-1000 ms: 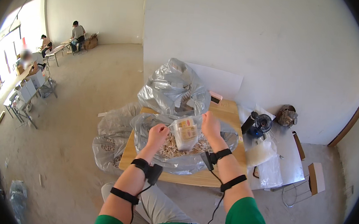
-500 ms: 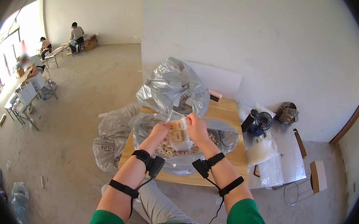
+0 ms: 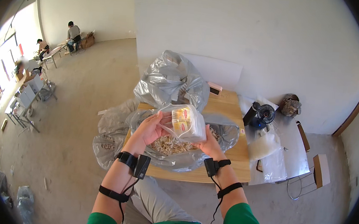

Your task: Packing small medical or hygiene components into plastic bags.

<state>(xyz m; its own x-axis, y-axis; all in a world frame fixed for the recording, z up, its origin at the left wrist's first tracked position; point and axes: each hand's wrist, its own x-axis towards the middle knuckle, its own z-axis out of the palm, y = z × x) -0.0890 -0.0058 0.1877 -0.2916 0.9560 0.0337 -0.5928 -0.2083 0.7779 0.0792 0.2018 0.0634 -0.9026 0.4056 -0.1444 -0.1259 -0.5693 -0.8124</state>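
Bare concrete room, wooden bench by the wall. Since a second ago the packet has risen off the open bag at mid-bench. Left hand and right hand both closed on it, apparently sealing it.

You sit in a bare, unfinished workroom: a rough concrete floor, plain white walls and a simple wooden table heaped with big clear plastic sacks of small wooden pieces. Far off by the bright window, other people work at folding tables.
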